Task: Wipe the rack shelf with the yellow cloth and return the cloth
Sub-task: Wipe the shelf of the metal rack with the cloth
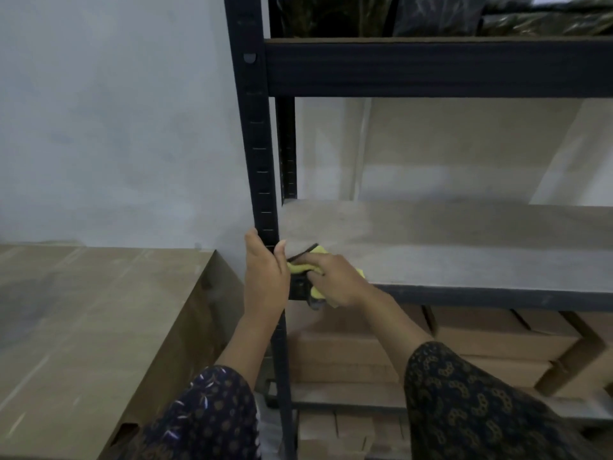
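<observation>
Left hand (265, 277), fingers curled, grips the front post (255, 144); right hand (335, 280) (fingers bent around it) holds the bunched yellow cloth (299, 267) on the shelf (464, 254), front-left corner.

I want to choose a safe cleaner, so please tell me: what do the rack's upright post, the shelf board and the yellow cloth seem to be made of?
The upright post: likely metal with dark matte paint; thin, with punched slots.
The shelf board: probably bare pressed board, dull grey-brown, no shine.
The yellow cloth: soft fabric, perhaps microfibre; it bunches in folds.
</observation>
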A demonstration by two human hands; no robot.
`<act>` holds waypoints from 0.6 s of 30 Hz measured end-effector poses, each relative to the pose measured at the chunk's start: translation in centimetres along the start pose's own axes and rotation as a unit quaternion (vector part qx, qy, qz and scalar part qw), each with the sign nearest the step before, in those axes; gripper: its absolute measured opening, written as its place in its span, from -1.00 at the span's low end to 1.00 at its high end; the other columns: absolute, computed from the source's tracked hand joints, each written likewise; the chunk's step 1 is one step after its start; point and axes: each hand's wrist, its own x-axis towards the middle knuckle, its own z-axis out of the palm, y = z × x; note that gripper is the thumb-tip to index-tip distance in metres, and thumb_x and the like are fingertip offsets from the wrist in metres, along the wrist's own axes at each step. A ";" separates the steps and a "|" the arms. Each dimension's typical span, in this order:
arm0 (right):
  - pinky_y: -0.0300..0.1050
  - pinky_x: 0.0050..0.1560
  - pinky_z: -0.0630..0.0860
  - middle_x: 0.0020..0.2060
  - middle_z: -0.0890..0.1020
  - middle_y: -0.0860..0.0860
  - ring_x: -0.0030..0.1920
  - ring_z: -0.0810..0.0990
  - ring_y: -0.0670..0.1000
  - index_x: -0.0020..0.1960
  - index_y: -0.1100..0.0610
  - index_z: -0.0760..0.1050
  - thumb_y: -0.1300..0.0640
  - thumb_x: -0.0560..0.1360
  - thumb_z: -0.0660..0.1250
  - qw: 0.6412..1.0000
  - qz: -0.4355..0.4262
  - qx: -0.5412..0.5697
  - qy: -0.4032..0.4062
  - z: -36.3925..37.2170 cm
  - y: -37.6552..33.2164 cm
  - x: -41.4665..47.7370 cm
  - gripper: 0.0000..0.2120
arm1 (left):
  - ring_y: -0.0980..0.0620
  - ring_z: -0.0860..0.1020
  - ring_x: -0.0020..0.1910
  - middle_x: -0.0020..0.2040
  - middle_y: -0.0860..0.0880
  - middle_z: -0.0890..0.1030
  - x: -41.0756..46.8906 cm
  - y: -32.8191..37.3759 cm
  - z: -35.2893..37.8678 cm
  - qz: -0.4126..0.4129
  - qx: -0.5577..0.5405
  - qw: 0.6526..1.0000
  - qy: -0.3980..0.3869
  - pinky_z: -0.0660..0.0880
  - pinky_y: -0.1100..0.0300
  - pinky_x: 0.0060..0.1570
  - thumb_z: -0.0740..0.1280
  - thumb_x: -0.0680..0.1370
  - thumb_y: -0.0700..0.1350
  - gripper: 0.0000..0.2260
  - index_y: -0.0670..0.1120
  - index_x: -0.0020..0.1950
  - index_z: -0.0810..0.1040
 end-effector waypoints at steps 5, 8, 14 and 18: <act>-0.11 -0.10 0.47 -0.03 0.65 0.14 -0.06 0.60 0.11 0.02 0.20 0.61 0.27 0.51 0.21 0.998 0.011 0.065 0.010 -2.4 0.8 -2.4 -0.79 | -0.08 0.51 -0.06 0.04 -0.12 0.47 -0.2 0.9 0.4 -0.040 -0.042 0.998 0.024 0.39 0.26 -0.23 0.21 0.61 -0.13 -0.69 -0.20 0.30 0.26; -0.29 -0.26 0.42 -0.10 0.67 0.19 -0.13 0.61 0.11 0.01 0.24 0.62 0.29 0.51 0.22 0.988 0.049 0.059 0.137 -5.7 2.9 -4.5 -0.80 | -0.11 0.41 0.19 0.25 -0.23 0.41 -2.1 2.5 0.6 -0.012 0.026 0.992 0.121 0.36 0.19 0.16 0.29 0.56 -0.17 -0.58 -0.28 0.35 0.29; 0.11 -0.13 0.53 -0.03 0.60 0.29 -0.03 0.59 0.31 0.23 0.21 0.48 0.19 0.53 0.16 0.875 0.226 -0.045 0.427 -12.5 12.0 -6.8 -0.69 | -0.05 0.38 0.26 0.23 -0.13 0.45 -4.4 5.3 5.2 0.125 0.096 0.986 -0.056 0.28 0.14 0.34 0.23 0.58 -0.13 -0.71 -0.18 0.28 0.42; 0.19 0.25 0.38 0.26 0.45 0.29 0.27 0.42 0.30 0.32 0.32 0.35 0.04 0.58 0.15 0.872 0.361 -0.120 0.307 -12.4 17.5 -7.7 -0.57 | -0.09 0.38 0.35 0.34 -0.13 0.45 -3.4 4.9 9.2 0.113 0.180 0.961 -0.176 0.32 0.00 0.37 0.12 0.63 -0.01 -0.61 -0.19 0.37 0.39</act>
